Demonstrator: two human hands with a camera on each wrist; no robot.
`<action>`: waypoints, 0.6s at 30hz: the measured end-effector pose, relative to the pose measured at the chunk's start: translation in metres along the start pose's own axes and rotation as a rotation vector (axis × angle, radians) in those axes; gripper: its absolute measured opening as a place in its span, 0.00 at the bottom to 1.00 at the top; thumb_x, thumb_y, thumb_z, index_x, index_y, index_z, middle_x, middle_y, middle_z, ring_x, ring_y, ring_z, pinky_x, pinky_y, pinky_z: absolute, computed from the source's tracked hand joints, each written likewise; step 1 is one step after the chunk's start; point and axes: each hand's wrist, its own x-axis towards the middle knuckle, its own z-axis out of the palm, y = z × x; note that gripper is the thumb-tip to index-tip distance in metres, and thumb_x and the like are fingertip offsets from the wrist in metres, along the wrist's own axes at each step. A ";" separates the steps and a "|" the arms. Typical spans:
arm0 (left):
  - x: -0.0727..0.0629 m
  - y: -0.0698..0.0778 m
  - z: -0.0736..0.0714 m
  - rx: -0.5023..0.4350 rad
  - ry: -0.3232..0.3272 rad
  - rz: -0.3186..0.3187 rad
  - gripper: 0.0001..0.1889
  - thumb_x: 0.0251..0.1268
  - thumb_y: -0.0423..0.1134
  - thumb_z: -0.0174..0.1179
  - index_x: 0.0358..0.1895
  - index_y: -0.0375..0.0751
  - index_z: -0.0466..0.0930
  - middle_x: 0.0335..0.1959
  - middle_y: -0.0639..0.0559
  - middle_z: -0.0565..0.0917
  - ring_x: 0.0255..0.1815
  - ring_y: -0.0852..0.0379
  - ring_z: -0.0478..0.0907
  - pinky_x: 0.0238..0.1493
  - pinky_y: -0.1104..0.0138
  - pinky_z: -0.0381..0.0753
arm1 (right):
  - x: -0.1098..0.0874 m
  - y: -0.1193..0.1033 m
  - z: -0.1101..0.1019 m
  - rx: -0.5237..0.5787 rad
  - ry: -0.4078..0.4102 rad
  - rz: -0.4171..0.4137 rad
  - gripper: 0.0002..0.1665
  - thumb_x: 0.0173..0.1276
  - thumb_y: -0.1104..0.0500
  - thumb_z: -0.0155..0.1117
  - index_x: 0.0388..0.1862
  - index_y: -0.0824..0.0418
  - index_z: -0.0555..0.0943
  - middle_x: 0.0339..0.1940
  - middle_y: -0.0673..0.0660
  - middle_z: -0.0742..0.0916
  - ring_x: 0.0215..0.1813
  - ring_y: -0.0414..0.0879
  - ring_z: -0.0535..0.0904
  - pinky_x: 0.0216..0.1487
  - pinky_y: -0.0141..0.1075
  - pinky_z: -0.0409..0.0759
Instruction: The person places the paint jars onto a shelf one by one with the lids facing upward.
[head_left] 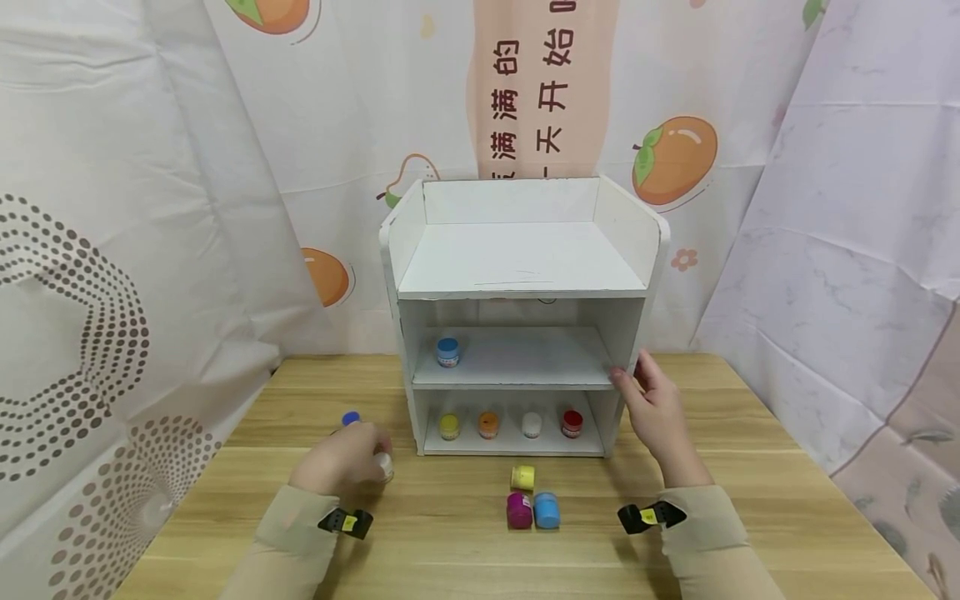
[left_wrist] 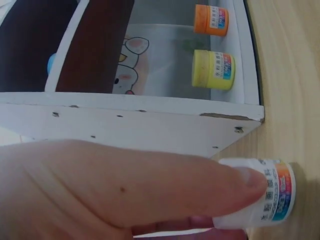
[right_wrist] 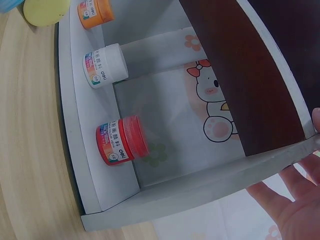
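My left hand [head_left: 347, 457] grips a white paint jar [left_wrist: 278, 195] low over the table, just left of the shelf; thumb lies across the jar's side in the left wrist view. A dark blue lid [head_left: 351, 417] shows behind that hand, the rest of its jar hidden. On the other side, my right hand [head_left: 658, 412] holds the right side panel of the white shelf [head_left: 522, 293], thumb at the front edge and fingers outside. The bottom tier carries a yellow jar [head_left: 449, 427], an orange jar [head_left: 488, 425], a white jar [head_left: 532, 425] and a red jar [head_left: 572, 423].
A blue jar [head_left: 447, 352] stands at the left of the middle tier. In front of the shelf on the wooden table [head_left: 442, 550] are a small yellow jar [head_left: 522, 477], a purple jar [head_left: 519, 510] and a light blue jar [head_left: 547, 510]. Patterned cloth [head_left: 345, 125] hangs behind.
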 end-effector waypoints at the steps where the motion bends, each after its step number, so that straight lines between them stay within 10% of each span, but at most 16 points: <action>1: 0.000 0.001 0.000 -0.003 -0.004 0.003 0.11 0.50 0.31 0.75 0.36 0.45 0.85 0.32 0.55 0.80 0.33 0.55 0.76 0.39 0.58 0.79 | 0.000 0.000 0.000 -0.002 0.000 0.001 0.29 0.79 0.56 0.59 0.76 0.59 0.69 0.67 0.64 0.79 0.72 0.58 0.71 0.58 0.27 0.74; 18: -0.013 0.028 -0.013 -0.019 0.027 0.173 0.10 0.56 0.34 0.73 0.42 0.44 0.86 0.36 0.58 0.82 0.36 0.58 0.77 0.41 0.58 0.80 | 0.001 0.001 0.001 -0.002 0.004 0.002 0.29 0.79 0.55 0.59 0.76 0.58 0.69 0.67 0.62 0.79 0.72 0.58 0.71 0.57 0.27 0.74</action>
